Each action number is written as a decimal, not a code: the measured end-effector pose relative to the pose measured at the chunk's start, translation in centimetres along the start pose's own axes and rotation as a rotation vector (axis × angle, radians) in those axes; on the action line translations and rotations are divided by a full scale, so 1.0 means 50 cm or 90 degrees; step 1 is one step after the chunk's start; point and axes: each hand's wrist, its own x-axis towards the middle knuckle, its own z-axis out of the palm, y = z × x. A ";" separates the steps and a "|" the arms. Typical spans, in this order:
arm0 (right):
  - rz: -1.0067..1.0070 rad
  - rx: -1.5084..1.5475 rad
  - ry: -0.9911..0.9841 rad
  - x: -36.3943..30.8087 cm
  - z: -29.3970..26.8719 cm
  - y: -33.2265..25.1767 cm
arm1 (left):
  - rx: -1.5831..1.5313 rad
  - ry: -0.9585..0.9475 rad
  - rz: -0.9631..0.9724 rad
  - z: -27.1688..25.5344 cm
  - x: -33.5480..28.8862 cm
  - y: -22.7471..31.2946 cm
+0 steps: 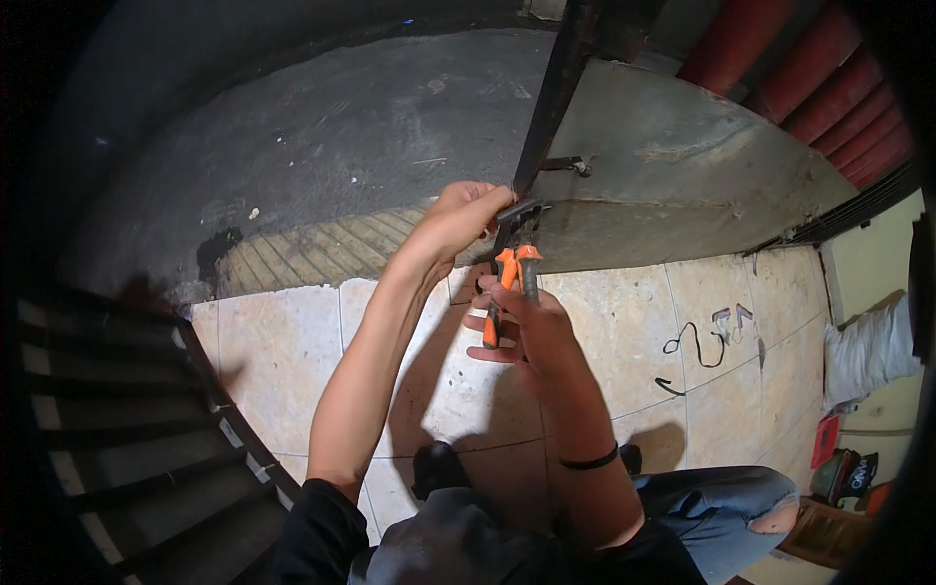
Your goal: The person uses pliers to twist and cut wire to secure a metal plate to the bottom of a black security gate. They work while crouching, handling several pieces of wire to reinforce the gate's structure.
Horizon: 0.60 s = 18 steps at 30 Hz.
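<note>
Pliers (506, 263) with orange and grey handles are in my right hand (539, 331), their dark jaws pointing away from me. The fingers wrap loosely around the handles. Just beyond, my left hand (466, 214) pinches a dark, narrow piece (520, 211) beside the black metal post (546, 122). The plier jaws are close to that piece, but I cannot tell whether they grip it. A small metal latch or bolt (565, 164) sticks out from the post a little farther off.
Barred black gate (146, 429) stands at left. Beyond the tiles (614, 322) lies rough dark concrete (351, 127). On the tiles at right are a black cord (704, 351) and small scraps. A white sack (871, 356) leans at far right; red tubes (819, 88) rise at upper right.
</note>
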 end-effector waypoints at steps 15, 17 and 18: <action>-0.089 -0.076 0.068 0.054 0.060 0.071 | 0.030 -0.077 0.017 -0.034 0.024 0.001; -0.166 -0.135 0.102 0.089 0.052 0.098 | 0.062 -0.121 -0.005 -0.044 0.032 0.018; -0.201 -0.164 0.117 0.099 0.042 0.110 | 0.065 -0.123 -0.006 -0.052 0.041 0.025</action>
